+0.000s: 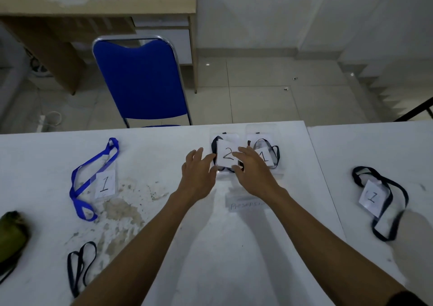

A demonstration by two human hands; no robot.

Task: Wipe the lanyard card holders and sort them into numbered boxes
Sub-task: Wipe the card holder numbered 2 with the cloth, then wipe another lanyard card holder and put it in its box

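Two clear boxes stand side by side at the table's far edge. The left box (216,133) has a card holder marked 2 (226,154) with a dark lanyard over it; the right box (273,130) holds one marked 1 (264,157). My left hand (199,172) and my right hand (251,168) both touch the edges of the holder marked 2, fingers spread around it. A holder marked 1 (105,184) on a blue lanyard (89,179) lies at the left. Another numbered holder (372,198) with a dark lanyard lies at the right.
A green cloth (11,237) sits at the left edge, a loose dark lanyard (79,266) in front of it. A paper label (246,203) lies below the boxes. A blue chair (143,80) stands beyond the table; a seam (325,184) splits two tabletops.
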